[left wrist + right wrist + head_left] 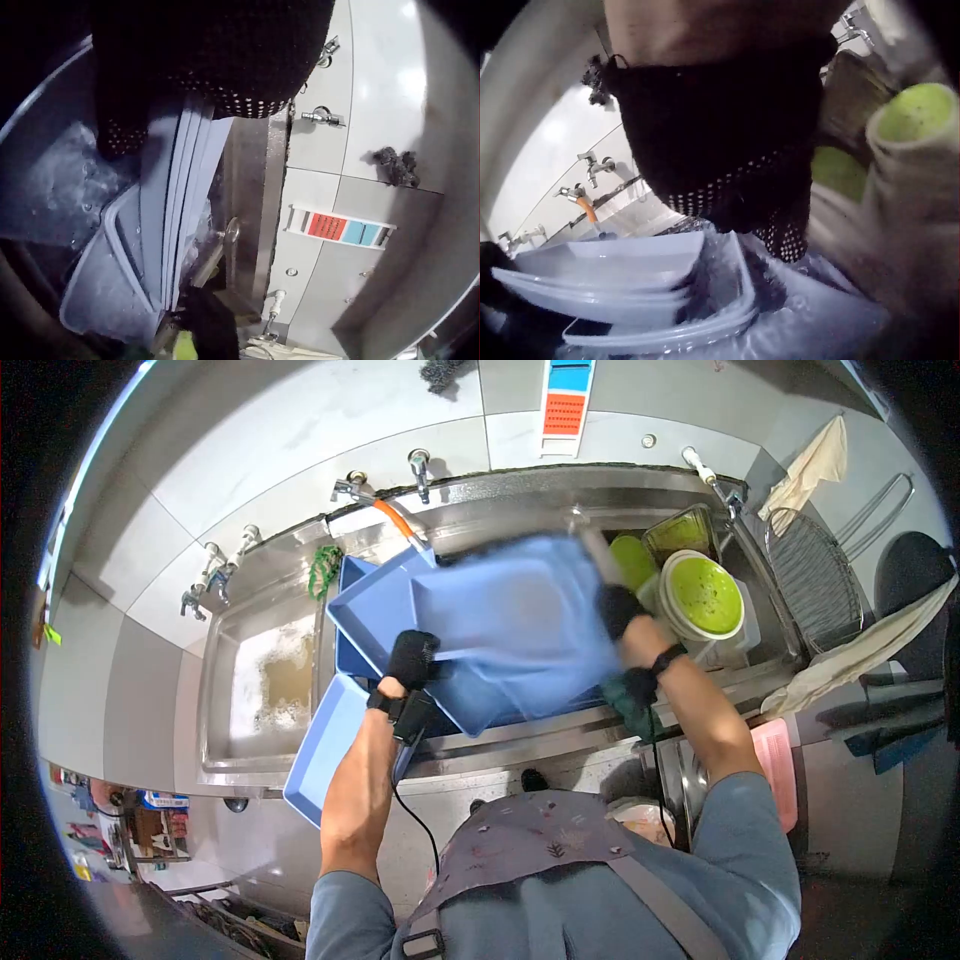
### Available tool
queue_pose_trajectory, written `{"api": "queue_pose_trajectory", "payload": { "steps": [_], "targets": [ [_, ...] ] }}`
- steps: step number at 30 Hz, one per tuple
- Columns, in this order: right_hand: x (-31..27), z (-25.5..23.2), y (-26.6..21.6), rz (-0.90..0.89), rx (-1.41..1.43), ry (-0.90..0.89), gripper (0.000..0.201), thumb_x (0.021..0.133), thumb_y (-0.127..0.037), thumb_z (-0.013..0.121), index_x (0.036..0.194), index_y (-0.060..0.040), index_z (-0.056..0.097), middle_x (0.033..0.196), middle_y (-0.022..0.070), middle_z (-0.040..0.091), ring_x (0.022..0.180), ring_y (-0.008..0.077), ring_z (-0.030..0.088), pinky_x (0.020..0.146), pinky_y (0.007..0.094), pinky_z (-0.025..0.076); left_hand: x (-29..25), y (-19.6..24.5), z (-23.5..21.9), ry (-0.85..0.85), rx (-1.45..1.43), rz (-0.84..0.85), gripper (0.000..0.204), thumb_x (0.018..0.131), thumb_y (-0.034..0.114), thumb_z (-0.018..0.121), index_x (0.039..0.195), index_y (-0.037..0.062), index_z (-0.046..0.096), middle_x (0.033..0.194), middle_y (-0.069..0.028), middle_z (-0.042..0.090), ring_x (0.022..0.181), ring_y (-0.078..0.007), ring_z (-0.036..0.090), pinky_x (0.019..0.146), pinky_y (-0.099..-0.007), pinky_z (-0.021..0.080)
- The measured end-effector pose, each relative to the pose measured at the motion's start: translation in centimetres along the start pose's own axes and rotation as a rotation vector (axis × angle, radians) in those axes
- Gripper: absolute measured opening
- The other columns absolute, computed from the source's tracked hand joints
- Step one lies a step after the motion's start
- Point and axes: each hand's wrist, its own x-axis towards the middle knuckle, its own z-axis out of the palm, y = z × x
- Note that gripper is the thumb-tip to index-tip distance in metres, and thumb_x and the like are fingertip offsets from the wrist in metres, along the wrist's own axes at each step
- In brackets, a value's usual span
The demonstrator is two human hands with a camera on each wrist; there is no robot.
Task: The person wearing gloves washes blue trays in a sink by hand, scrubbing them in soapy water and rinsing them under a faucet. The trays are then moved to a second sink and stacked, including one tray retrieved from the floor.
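In the head view my left hand (410, 658), in a black dotted glove, grips the left edge of a stack of shallow blue trays (490, 605). The left wrist view shows its fingers round the layered tray rims (178, 202), above splashing water. My right hand (622, 612), gloved alike and blurred, is at the stack's right end. Seen from the right wrist, the right glove (720, 142) points down beside the trays (607, 262), its dotted fingertips close over wet blue plastic; I cannot tell whether it grips a rim.
Another blue tray (328, 745) leans over the sink's front edge. Soapy water fills the left basin (262, 675). Green-lined white bowls (703, 595) stand on the right, near a wire strainer (815, 580). Taps (420, 472) and an orange hose (395, 520) line the back wall.
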Motion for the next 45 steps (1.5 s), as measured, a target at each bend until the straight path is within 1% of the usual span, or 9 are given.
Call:
{"api": "queue_pose_trajectory", "payload": {
  "steps": [1,4,6,11,14,18,24,26,45],
  "targets": [
    [4.7,8.8,4.7,-0.110,0.124,0.104,0.032,0.083,-0.030,0.057,0.087,-0.0015,0.070,0.094,0.0230,0.068,0.087,0.0391,0.066,0.079,0.0483,0.052,-0.4,-0.4,-0.3,-0.004,-0.002,0.000,0.028,0.066,0.024,0.073,0.087,0.0052,0.068,0.086,-0.0202,0.065,0.085,-0.0419,0.063,0.072,-0.0477,0.051],
    [1.1,0.0,0.2,0.063,0.154,-0.205,0.032,0.082,-0.030,0.058,0.088,-0.0010,0.070,0.093,0.0225,0.069,0.086,0.0393,0.067,0.078,0.0479,0.053,-0.7,0.3,-2.4,0.171,0.059,-0.164,0.024,0.076,0.020,0.065,0.089,0.0003,0.062,0.081,-0.0223,0.063,0.076,-0.0403,0.064,0.069,-0.0476,0.051],
    [3.0,4.9,1.5,0.078,0.213,-0.168,0.032,0.082,-0.030,0.058,0.089,-0.0009,0.070,0.094,0.0224,0.069,0.087,0.0389,0.067,0.079,0.0470,0.053,1.7,4.1,-7.3,0.305,-0.437,-0.907,0.021,0.082,0.016,0.059,0.092,-0.0009,0.055,0.081,-0.0236,0.063,0.074,-0.0394,0.065,0.067,-0.0484,0.051],
    [3.6,6.6,0.0,0.018,0.407,0.283,0.029,0.082,-0.024,0.057,0.096,-0.0016,0.069,0.103,0.0237,0.067,0.096,0.0366,0.066,0.083,0.0449,0.053,2.4,6.3,-9.6,0.417,-0.091,-0.845,0.018,0.085,0.014,0.057,0.099,0.0021,0.053,0.087,-0.0257,0.063,0.081,-0.0468,0.061,0.069,-0.0521,0.049],
    [4.7,6.9,-2.0,0.148,0.186,0.206,0.032,0.084,-0.028,0.056,0.106,-0.0065,0.068,0.109,0.0205,0.065,0.099,0.0392,0.064,0.085,0.0467,0.051,2.3,7.3,-10.3,0.415,0.025,-0.847,0.020,0.086,0.014,0.058,0.101,0.0028,0.054,0.089,-0.0255,0.063,0.083,-0.0463,0.061,0.069,-0.0524,0.048],
    [-0.5,-1.3,-5.3,-0.366,0.059,0.016,0.024,0.087,-0.023,0.056,0.105,-0.0110,0.067,0.111,0.0172,0.064,0.100,0.0380,0.063,0.083,0.0476,0.051,2.0,6.7,-9.2,0.451,0.018,-0.810,0.019,0.086,0.014,0.058,0.101,0.0032,0.054,0.090,-0.0248,0.063,0.084,-0.0458,0.061,0.069,-0.0520,0.048],
    [2.3,6.4,-3.8,-0.555,-0.005,-0.076,0.017,0.079,-0.021,0.061,0.084,-0.0076,0.071,0.081,0.0171,0.068,0.078,0.0362,0.067,0.072,0.0455,0.054,2.0,6.2,-8.9,0.465,-0.019,-0.779,0.018,0.086,0.012,0.057,0.101,0.0028,0.054,0.088,-0.0256,0.064,0.082,-0.0458,0.062,0.070,-0.0513,0.049],
    [3.6,9.6,-3.1,-0.673,-0.037,0.198,0.014,0.077,-0.014,0.058,0.079,-0.0055,0.070,0.078,0.0178,0.068,0.075,0.0366,0.067,0.068,0.0468,0.054,2.2,5.8,-9.0,0.467,-0.073,-0.809,0.020,0.086,0.013,0.057,0.103,0.0027,0.054,0.089,-0.0253,0.064,0.083,-0.0456,0.063,0.070,-0.0513,0.049],
    [-1.5,1.3,-10.3,-0.653,-0.126,0.160,0.014,0.074,-0.013,0.059,0.073,-0.0051,0.071,0.077,0.0177,0.069,0.073,0.0354,0.068,0.064,0.0451,0.054,0.8,4.5,-10.9,0.604,-0.255,-0.888,0.026,0.086,0.014,0.055,0.108,0.0007,0.056,0.081,-0.0248,0.066,0.068,-0.0389,0.067,0.065,-0.0475,0.052]
  ]
}}
